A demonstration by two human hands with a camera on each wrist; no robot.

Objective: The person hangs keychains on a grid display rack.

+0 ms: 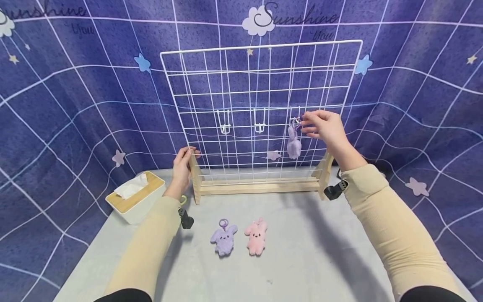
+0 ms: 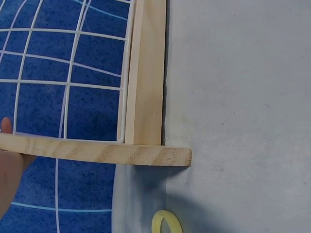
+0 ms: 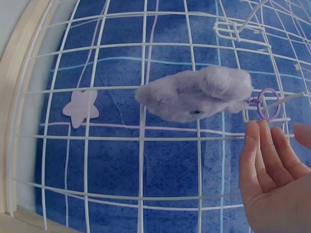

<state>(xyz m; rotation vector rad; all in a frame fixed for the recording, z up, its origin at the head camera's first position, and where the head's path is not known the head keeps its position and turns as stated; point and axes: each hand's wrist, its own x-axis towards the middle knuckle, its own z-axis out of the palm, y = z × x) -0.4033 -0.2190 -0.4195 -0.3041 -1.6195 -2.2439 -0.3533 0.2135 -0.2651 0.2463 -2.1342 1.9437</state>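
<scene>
A white wire grid rack (image 1: pixel 260 47) stands upright in a wooden stand (image 1: pixel 260 187). My left hand (image 1: pixel 181 170) grips the stand's left wooden upright (image 2: pixel 92 149), with a fingertip showing past it. On the grid's right side a purple plush keychain (image 1: pixel 294 146) hangs by its purple ring (image 3: pixel 278 97) from a white hook (image 3: pixel 294 97). Beside that ring is my right hand (image 1: pixel 326 131); its fingers are loosely extended and hold nothing, with a small gap from the ring in the right wrist view.
Two bare hooks, one on the left (image 1: pixel 225 128) and one in the middle (image 1: pixel 259 127), are on the grid. A purple plush (image 1: pixel 224 242) and a pink plush (image 1: pixel 256 238) lie on the table. A tissue box (image 1: pixel 137 195) and a yellow loop (image 2: pixel 166 214) are at the left.
</scene>
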